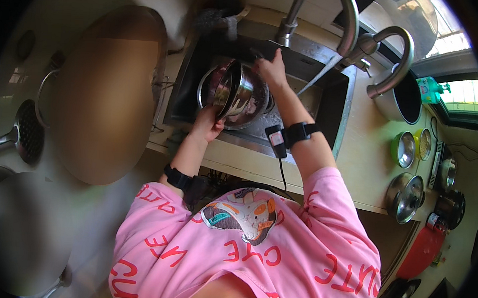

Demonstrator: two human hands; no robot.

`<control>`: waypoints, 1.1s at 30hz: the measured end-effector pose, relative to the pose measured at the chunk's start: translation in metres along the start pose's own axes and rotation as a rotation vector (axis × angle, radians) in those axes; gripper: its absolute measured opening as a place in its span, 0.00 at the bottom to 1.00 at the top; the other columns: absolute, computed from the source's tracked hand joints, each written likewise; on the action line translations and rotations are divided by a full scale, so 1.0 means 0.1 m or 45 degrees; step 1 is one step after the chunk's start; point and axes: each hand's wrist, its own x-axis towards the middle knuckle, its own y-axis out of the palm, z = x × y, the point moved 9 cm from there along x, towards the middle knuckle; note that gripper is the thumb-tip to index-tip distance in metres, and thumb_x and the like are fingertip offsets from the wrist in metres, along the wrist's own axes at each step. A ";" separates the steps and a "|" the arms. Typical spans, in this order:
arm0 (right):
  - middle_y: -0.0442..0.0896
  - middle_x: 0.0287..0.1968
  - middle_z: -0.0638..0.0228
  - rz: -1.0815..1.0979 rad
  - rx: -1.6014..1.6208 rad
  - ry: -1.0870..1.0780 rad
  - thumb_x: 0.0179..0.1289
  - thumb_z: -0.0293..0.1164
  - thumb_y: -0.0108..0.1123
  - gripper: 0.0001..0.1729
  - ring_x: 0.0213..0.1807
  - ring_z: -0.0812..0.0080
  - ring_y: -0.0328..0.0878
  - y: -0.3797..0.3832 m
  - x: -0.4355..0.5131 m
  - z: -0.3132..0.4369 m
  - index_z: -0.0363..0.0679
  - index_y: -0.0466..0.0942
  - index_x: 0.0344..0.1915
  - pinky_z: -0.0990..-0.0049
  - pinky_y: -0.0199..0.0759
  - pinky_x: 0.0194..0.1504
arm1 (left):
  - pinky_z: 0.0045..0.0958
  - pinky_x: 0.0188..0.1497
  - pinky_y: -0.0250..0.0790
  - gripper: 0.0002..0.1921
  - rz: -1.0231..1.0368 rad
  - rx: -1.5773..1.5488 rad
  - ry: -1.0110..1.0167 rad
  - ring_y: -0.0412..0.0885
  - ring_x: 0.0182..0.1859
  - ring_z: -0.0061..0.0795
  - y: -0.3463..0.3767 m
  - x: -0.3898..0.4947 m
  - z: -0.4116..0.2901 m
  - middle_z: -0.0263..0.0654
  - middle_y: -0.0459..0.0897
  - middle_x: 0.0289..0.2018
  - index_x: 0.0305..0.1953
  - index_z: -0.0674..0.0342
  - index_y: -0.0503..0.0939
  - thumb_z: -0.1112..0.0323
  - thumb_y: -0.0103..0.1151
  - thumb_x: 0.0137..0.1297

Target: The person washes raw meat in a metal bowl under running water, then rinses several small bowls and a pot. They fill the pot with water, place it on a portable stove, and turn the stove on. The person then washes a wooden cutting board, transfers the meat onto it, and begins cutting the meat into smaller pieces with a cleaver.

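Observation:
In the sink (346,115), my left hand (208,124) grips the rim of a tilted steel bowl (243,92). That bowl is over a larger metal basin (263,105), in which pieces of raw meat (250,108) lie in what looks like water. My right hand (273,67) is just beyond the bowl, near its upper right rim, with thumb raised; its other fingertips are blurred, and I cannot tell whether they touch or hold anything. A stream of water (319,76) runs from the curved faucet (347,23) into the sink, right of my right hand.
A second faucet (396,33) curves over the right counter. Near it stand a deep pot (392,97), a green soap bottle (430,90), small bowls (404,149) and a lidded pot (405,198). On the left are a skimmer (31,132) and large blurred areas.

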 end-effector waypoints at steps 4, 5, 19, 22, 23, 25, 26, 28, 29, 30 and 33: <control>0.64 0.14 0.72 0.210 0.218 0.555 0.54 0.28 0.52 0.09 0.13 0.78 0.57 0.01 0.15 0.08 0.34 0.70 0.33 0.76 0.50 0.14 | 0.12 0.12 0.49 0.04 0.170 -0.203 0.051 0.61 0.16 0.12 -0.08 -0.14 0.02 0.28 0.72 0.23 0.37 0.57 0.72 0.68 0.45 0.66; 0.63 0.14 0.73 0.219 0.324 0.553 0.55 0.28 0.51 0.07 0.12 0.80 0.54 -0.05 0.22 0.16 0.35 0.70 0.28 0.77 0.46 0.14 | 0.11 0.13 0.49 0.06 0.193 -0.219 -0.029 0.61 0.17 0.11 -0.09 -0.13 0.10 0.27 0.72 0.26 0.39 0.57 0.73 0.67 0.43 0.67; 0.79 0.39 0.41 0.496 -1.620 0.189 0.57 0.26 0.50 0.27 0.42 0.51 0.80 -1.11 -0.24 -0.66 0.19 0.59 0.54 0.60 0.75 0.43 | 0.17 0.11 0.60 0.28 0.895 -1.130 -1.091 0.67 0.15 0.21 1.07 -0.04 0.72 0.54 0.61 0.62 0.62 0.68 0.56 0.62 0.47 0.66; 0.82 0.35 0.54 0.228 -1.449 0.108 0.54 0.26 0.53 0.07 0.38 0.56 0.82 -1.82 -0.21 -0.54 0.37 0.79 0.29 0.62 0.76 0.39 | 0.16 0.11 0.61 0.19 0.555 -1.201 -1.191 0.68 0.15 0.21 1.48 0.30 1.03 0.54 0.67 0.56 0.54 0.67 0.65 0.65 0.46 0.64; 0.82 0.30 0.52 0.173 -1.513 0.027 0.51 0.23 0.53 0.05 0.36 0.58 0.82 -1.99 -0.24 -0.42 0.38 0.77 0.28 0.62 0.77 0.35 | 0.16 0.12 0.61 0.12 0.685 -1.132 -1.155 0.68 0.15 0.21 1.63 0.29 1.06 0.55 0.68 0.56 0.42 0.68 0.70 0.66 0.48 0.63; 0.80 0.33 0.61 0.024 -1.615 -0.142 0.51 0.27 0.56 0.04 0.36 0.60 0.82 -2.15 -0.34 -0.14 0.43 0.78 0.28 0.65 0.76 0.31 | 0.16 0.12 0.61 0.10 0.792 -1.150 -1.256 0.68 0.15 0.21 1.81 0.22 1.18 0.57 0.69 0.54 0.29 0.68 0.75 0.67 0.49 0.61; 0.77 0.36 0.62 0.071 -1.720 -0.096 0.52 0.28 0.55 0.04 0.36 0.60 0.81 -2.24 -0.37 -0.12 0.43 0.77 0.29 0.65 0.76 0.30 | 0.17 0.12 0.61 0.10 0.859 -1.060 -1.271 0.68 0.15 0.20 1.88 0.24 1.24 0.57 0.69 0.54 0.31 0.68 0.75 0.67 0.49 0.61; 0.76 0.38 0.58 0.246 -1.746 0.132 0.54 0.28 0.53 0.05 0.35 0.56 0.80 -2.45 -0.50 -0.20 0.42 0.75 0.31 0.63 0.75 0.30 | 0.17 0.12 0.61 0.12 0.668 -1.076 -1.102 0.68 0.15 0.19 1.82 0.49 1.34 0.58 0.69 0.55 0.41 0.69 0.73 0.67 0.48 0.61; 0.75 0.39 0.56 0.018 -1.576 0.102 0.53 0.27 0.53 0.06 0.35 0.55 0.80 -2.68 -0.57 -0.07 0.40 0.76 0.32 0.62 0.75 0.31 | 0.16 0.11 0.61 0.17 0.410 -0.991 -1.103 0.67 0.14 0.21 1.70 0.64 1.50 0.57 0.70 0.54 0.49 0.69 0.68 0.70 0.52 0.59; 0.74 0.40 0.54 -0.217 -1.416 0.088 0.53 0.27 0.53 0.07 0.35 0.54 0.80 -3.02 -0.63 0.04 0.39 0.77 0.32 0.60 0.75 0.33 | 0.16 0.12 0.62 0.17 0.438 -0.930 -1.168 0.68 0.17 0.18 1.70 0.66 1.61 0.57 0.68 0.56 0.52 0.69 0.69 0.70 0.47 0.62; 0.71 0.41 0.47 -0.455 -1.231 0.103 0.53 0.21 0.50 0.09 0.35 0.46 0.77 -3.55 -0.91 0.11 0.34 0.73 0.36 0.56 0.74 0.37 | 0.14 0.13 0.62 0.17 0.584 -0.495 -1.016 0.67 0.16 0.17 1.71 0.87 1.81 0.52 0.72 0.51 0.51 0.67 0.68 0.68 0.50 0.61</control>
